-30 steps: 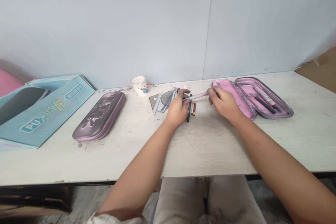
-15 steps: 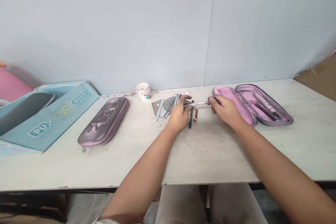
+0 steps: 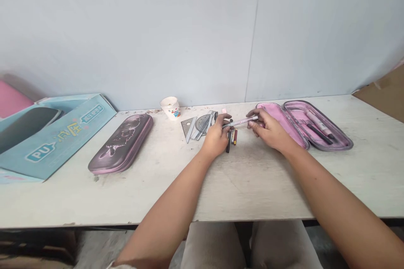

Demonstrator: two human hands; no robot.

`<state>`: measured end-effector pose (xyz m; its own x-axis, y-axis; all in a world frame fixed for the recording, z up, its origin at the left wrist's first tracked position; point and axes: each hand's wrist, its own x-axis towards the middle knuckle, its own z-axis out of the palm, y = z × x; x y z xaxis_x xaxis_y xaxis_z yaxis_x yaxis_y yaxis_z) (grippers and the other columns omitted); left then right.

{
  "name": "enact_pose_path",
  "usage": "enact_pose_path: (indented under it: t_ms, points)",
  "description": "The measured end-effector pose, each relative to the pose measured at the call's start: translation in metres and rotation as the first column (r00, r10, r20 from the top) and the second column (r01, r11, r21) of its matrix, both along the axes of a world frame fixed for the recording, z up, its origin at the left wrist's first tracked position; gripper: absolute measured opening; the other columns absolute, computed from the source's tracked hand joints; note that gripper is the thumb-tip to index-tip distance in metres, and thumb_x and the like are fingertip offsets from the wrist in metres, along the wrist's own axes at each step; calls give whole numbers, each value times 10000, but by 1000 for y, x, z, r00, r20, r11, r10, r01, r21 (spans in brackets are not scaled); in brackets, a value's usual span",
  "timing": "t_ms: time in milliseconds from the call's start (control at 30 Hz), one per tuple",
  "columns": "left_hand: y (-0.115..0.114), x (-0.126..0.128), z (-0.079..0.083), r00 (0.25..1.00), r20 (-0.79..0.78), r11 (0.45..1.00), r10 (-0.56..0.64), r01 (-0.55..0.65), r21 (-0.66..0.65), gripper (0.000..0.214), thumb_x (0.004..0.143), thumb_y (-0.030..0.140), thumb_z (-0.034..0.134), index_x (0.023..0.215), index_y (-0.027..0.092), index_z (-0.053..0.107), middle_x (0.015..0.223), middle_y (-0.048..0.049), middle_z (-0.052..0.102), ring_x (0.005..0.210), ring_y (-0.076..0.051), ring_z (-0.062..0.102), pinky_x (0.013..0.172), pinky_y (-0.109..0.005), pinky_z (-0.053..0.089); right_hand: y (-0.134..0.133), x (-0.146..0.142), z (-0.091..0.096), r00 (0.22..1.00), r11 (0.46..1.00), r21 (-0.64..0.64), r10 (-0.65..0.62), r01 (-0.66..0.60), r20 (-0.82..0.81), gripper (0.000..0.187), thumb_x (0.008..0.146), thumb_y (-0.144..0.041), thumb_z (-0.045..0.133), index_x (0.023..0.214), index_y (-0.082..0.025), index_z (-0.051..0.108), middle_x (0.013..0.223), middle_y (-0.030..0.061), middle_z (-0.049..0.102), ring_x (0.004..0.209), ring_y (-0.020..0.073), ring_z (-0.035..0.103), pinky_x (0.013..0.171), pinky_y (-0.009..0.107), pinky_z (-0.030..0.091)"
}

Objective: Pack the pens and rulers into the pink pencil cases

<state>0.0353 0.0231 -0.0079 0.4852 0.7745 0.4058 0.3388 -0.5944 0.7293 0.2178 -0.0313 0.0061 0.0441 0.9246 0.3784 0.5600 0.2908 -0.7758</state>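
Observation:
A slim pale pen (image 3: 242, 121) is held level above the table between my two hands. My left hand (image 3: 217, 135) is closed round its left end. At its right end, my right hand (image 3: 269, 129) pinches it between thumb and fingers. Below the pen lie a black pen (image 3: 228, 144) and a few short crayon-like sticks (image 3: 235, 136). Clear set squares (image 3: 188, 129) and a protractor (image 3: 203, 123) lie beside my left hand, partly covered by it. Right of my right hand, an open pink pencil case (image 3: 345, 142) holds a pale marker (image 3: 316, 121) and a dark pen (image 3: 319, 133).
A closed dark pencil case (image 3: 121, 145) lies on the left of the table (image 3: 249, 189). Behind it stand a paper cup (image 3: 172, 109) and a blue box (image 3: 67, 136) at the far left. A small pink block (image 3: 224, 111) sits near the wall (image 3: 189, 38).
My right hand's fingers have shifted on the pen's right end, which has risen slightly. My left hand keeps its hold. The view has shifted a little.

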Motion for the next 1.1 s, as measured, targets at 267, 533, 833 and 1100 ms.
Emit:
enact_pose_path:
  t_ms: [267, 533, 833, 1100]
  points:
    - [-2, 1, 0, 1000, -6, 999, 22, -22, 25, 305, 844, 109, 357, 1132, 200, 394, 882, -26, 642, 822, -127, 610, 809, -291, 436, -1, -1, 1, 999, 1000, 4, -4, 4, -40, 298, 827, -466, 449, 941, -205, 536, 689, -8, 609, 548, 113, 498, 549, 245, 374]
    - [4, -1, 0, 993, 46, 980, 110, -116, 162, 310, 759, 95, 506, 1042, 204, 441, 928, -37, 621, 908, -161, 592, 825, -317, 445, 0, -2, 2, 999, 999, 7, -33, 33, 2, 281, 826, -453, 453, 896, -197, 543, 643, -17, 591, 559, 117, 517, 570, 245, 372]
    - [-5, -7, 19, 937, -161, 737, 310, -131, 663, 183, 823, 165, 486, 992, 189, 550, 943, -70, 620, 1033, -230, 491, 916, -396, 359, -3, -4, 7, 987, 982, -104, -160, 157, -24, 492, 848, -570, 322, 580, -197, 498, 458, -14, 479, 476, 126, 476, 525, 256, 345]
    - [-17, 6, 20, 979, 205, 1000, 18, -21, 12, 310, 864, 396, 439, 1024, 193, 609, 1053, -79, 594, 1016, -189, 516, 884, -328, 405, -3, -21, 1, 990, 984, 113, -138, 139, -21, 272, 871, -457, 358, 867, -231, 509, 653, -2, 555, 585, 151, 508, 547, 262, 349]
